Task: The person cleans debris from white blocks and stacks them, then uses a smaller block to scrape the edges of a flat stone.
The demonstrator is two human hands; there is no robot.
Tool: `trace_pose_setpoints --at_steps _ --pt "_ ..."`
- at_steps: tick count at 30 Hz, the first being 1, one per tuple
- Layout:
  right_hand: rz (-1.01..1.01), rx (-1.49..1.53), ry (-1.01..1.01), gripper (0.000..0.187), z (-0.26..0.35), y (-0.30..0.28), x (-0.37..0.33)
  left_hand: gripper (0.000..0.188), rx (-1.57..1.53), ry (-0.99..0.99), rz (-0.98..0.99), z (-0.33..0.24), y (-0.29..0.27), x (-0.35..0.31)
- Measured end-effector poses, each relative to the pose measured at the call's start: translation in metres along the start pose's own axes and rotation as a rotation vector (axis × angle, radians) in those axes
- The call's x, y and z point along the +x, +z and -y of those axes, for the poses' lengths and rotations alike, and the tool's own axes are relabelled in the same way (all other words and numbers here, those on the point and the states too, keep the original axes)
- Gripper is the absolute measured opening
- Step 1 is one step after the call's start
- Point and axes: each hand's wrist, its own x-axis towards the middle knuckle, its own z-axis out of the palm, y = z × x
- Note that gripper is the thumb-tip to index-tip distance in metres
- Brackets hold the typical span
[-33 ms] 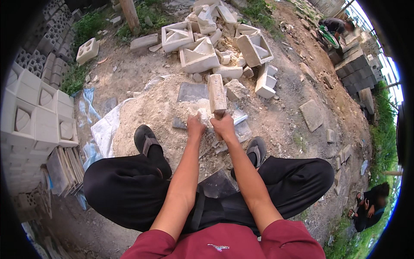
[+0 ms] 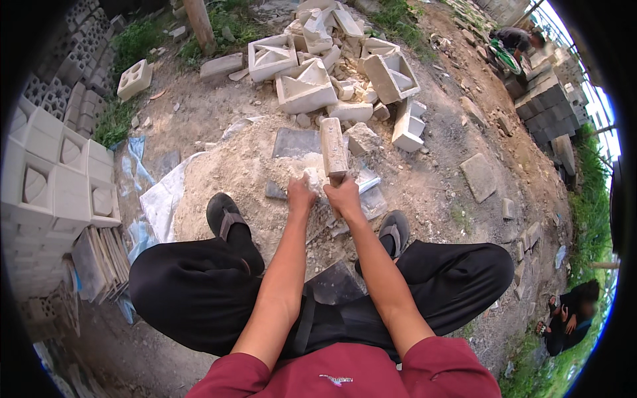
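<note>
My right hand (image 2: 343, 198) is closed round the handle of a dusty block-headed mallet (image 2: 334, 147), which looks wooden. Its long head points away from me, just beyond that hand. Close beside it, my left hand (image 2: 301, 194) grips a pale, broken chunk of block (image 2: 312, 176), partly hidden by the fingers. Both hands are low over a heap of sandy rubble (image 2: 229, 176) between my feet. A dark flat slab (image 2: 296, 142) lies partly dusted beyond my left hand, and a smaller dark piece (image 2: 275, 190) sits next to it.
Broken pale blocks (image 2: 308, 86) are piled ahead. White moulded blocks (image 2: 73, 179) are stacked at left, above thin boards (image 2: 103, 262). A wooden post (image 2: 200, 26) stands at the far left. One person (image 2: 574, 318) sits at lower right; another (image 2: 521, 41) is at far right.
The mallet's head has dipped very slightly toward me. My left hand and the chunk look almost unmoved.
</note>
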Motion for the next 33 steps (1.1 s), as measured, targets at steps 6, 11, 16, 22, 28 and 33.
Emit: trace_pose_setpoints --at_steps 6,11,16,22,28,33 --pt "0.090 -0.175 0.200 0.043 -0.044 -0.003 0.012 0.072 0.074 0.030 -0.026 -0.019 0.005 -0.012" --pt "0.080 -0.215 0.128 0.043 -0.038 -0.013 0.016 0.071 0.048 -0.051 -0.051 -0.018 0.004 -0.007" --pt "0.092 -0.268 0.219 0.060 -0.047 -0.007 -0.014 0.068 -0.034 -0.064 -0.236 -0.016 -0.001 -0.006" --pt "0.059 -0.125 0.170 0.056 -0.010 0.062 -0.052 0.063 -1.302 -0.350 -0.371 -0.011 -0.039 0.021" --pt "0.245 -0.141 0.133 0.056 0.014 0.079 -0.017 0.032 -1.543 -0.346 -0.526 0.000 -0.102 0.036" --pt "0.112 0.047 0.047 0.051 0.004 0.054 -0.027 0.012 -1.667 -0.386 -0.619 -0.005 -0.121 0.031"
